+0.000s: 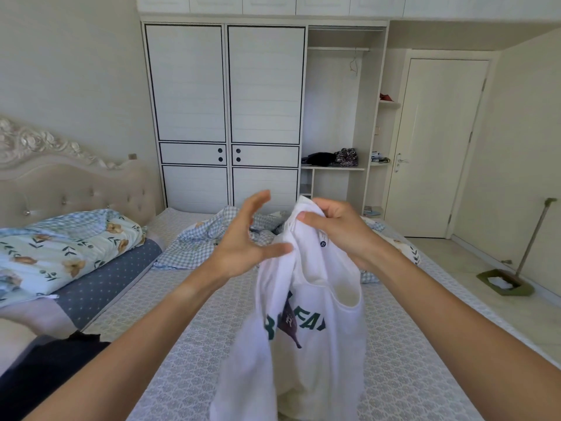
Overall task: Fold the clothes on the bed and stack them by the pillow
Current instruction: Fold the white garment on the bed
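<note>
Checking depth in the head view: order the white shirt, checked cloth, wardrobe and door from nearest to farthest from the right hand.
1. White shirt, held in the right hand.
2. Checked cloth, on the bed behind.
3. Wardrobe and door, far wall; too close to call.

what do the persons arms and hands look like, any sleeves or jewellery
Both forearms are bare up to the frame edge, with no sleeves in view. The left hand and right hand wear no gloves, and no rings, watch or bracelets are visible.
</note>
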